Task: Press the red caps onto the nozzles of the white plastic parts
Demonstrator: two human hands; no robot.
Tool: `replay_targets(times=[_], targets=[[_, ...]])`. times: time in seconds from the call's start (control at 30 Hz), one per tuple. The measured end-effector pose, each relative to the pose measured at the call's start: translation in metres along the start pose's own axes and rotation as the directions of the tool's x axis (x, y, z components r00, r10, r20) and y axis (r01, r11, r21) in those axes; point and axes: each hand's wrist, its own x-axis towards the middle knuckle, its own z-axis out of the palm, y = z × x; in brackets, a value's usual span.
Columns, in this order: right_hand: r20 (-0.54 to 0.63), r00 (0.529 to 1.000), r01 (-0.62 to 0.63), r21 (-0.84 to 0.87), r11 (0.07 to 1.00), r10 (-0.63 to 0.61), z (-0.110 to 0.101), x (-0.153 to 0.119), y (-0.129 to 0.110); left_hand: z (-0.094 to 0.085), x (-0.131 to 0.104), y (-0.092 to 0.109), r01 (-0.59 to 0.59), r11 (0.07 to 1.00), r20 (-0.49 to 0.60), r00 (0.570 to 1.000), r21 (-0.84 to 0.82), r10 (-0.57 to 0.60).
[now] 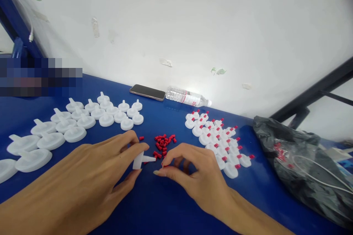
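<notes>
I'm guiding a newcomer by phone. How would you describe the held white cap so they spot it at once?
On the blue table, find the pile of red tips. Just left, the left hand pinches the white cap. It alone is in hand, spout sideways; the other white caps rest on the table.

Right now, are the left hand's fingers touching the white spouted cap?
Touching. The head view shows the left hand pinching the white spouted cap, with fingers above and thumb below.
</notes>
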Motion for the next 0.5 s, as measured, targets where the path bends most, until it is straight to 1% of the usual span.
replay_targets(times=[0.07, 0.17, 0.2, 0.27, 0.33, 0.5], targets=[[-0.059, 0.998, 0.000, 0.020, 1.000, 0.001, 0.000, 0.001, -0.002, -0.003, 0.003, 0.008, -0.090, 0.995, -0.065, 0.994, 0.033, 0.092], [-0.084, 0.996, 0.009, 0.037, 0.999, -0.006, 0.001, 0.001, -0.002, -0.007, 0.007, 0.018, -0.170, 0.985, -0.103, 0.980, 0.031, 0.173], [-0.090, 0.996, 0.010, 0.045, 0.999, -0.006, 0.002, 0.002, -0.002, -0.009, 0.008, 0.020, -0.183, 0.983, -0.103, 0.977, 0.018, 0.184], [-0.104, 0.995, 0.001, 0.073, 0.997, 0.006, 0.002, 0.002, -0.002, -0.010, 0.009, 0.023, -0.186, 0.983, -0.071, 0.980, -0.001, 0.185], [-0.117, 0.992, -0.027, 0.114, 0.993, 0.041, 0.002, 0.002, -0.002, -0.011, 0.009, 0.023, -0.186, 0.982, -0.060, 0.981, 0.003, 0.186], [-0.105, 0.988, -0.093, 0.185, 0.978, 0.114, 0.002, 0.001, -0.004, -0.013, 0.017, 0.028, -0.202, 0.979, -0.134, 0.971, -0.034, 0.196]])
